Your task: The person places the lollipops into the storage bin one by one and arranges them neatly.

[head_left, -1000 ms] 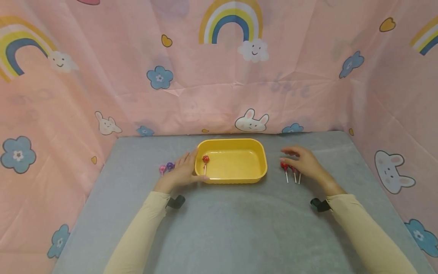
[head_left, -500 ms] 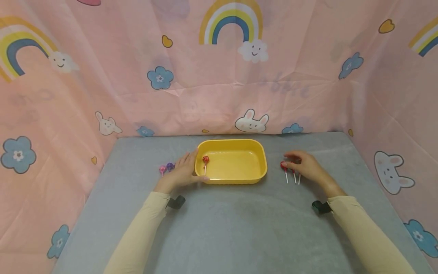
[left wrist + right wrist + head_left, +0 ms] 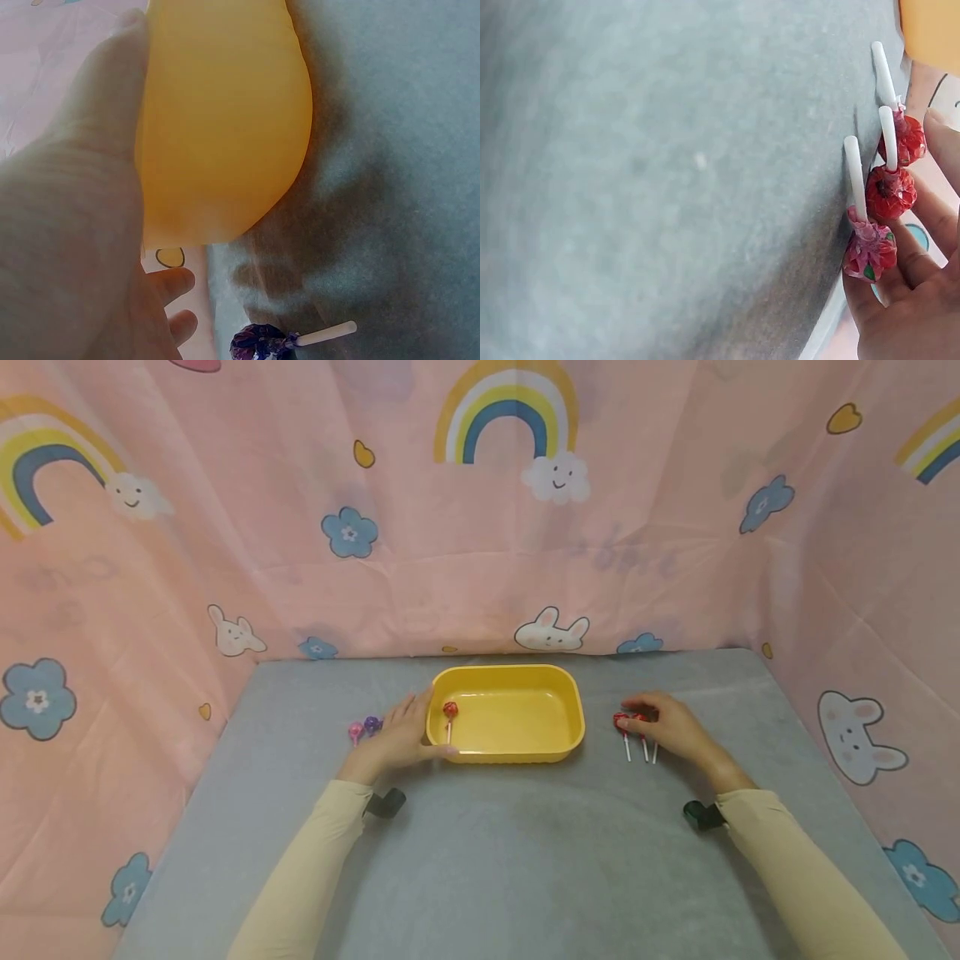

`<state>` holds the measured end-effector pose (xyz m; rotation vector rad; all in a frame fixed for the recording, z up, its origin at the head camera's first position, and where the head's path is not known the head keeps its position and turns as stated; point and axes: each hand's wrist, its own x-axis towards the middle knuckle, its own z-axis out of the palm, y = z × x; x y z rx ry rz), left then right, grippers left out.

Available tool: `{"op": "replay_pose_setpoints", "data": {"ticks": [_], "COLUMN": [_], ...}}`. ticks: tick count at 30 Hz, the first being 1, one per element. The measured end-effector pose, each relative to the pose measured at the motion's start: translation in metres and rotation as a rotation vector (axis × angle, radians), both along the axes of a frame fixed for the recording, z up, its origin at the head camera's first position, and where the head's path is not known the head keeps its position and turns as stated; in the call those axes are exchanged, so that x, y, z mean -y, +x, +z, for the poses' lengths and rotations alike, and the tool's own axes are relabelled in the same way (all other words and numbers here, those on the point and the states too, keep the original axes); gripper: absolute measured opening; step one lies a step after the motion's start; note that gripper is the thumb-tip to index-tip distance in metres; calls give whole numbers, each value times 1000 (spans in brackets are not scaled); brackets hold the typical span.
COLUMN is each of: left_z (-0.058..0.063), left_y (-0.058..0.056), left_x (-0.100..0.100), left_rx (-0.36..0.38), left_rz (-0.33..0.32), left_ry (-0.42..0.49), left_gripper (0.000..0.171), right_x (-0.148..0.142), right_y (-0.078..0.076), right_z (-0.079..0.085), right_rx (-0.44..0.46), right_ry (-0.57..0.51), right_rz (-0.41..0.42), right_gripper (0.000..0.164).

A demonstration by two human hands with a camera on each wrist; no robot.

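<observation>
My left hand (image 3: 397, 739) rests against the left end of a yellow plastic basin (image 3: 517, 752), its thumb along the near rim and its fingers reaching toward the back. A red lollipop (image 3: 450, 710) lies inside the basin at the left. Over on the right, my right hand (image 3: 678, 731) curves around three lollipops lying on the cloth. In the right wrist view, two red lollipops (image 3: 891, 193) and a red-and-pink wrapped lollipop (image 3: 870, 251) lie side by side. Spread fingers (image 3: 915, 259) sit behind their heads, with the thumb near the end lollipop.
Left of the basin lie a pink lollipop (image 3: 356, 730) and a purple lollipop (image 3: 372, 724), partly behind my left hand. Grey cloth (image 3: 525, 860) covers the table. A pink printed curtain (image 3: 480, 577) encloses the back and sides.
My right hand has come slightly lower and nearer over the lollipop heads, its thumb and index finger drawing a little closer together. The left hand and basin stay put.
</observation>
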<state>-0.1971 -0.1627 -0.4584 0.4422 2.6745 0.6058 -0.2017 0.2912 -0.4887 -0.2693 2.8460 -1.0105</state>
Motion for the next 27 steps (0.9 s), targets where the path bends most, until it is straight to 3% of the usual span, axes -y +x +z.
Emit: {"op": "replay_pose_setpoints", "data": {"ticks": [17,27], "left_z": [1,0], "left_y": [0,0], "left_x": [0,1], "left_rx": [-23,-25], "left_rz": [-10,-12], "left_ry": [11,9], "left_gripper": [122,123], "right_x": [0,1], "right_y": [-3,-1], "right_z": [-10,-8], "right_rx": [-63,-59], "right_ry": [28,51], "right_rz": [-1,0], "right_gripper": [46,47]}}
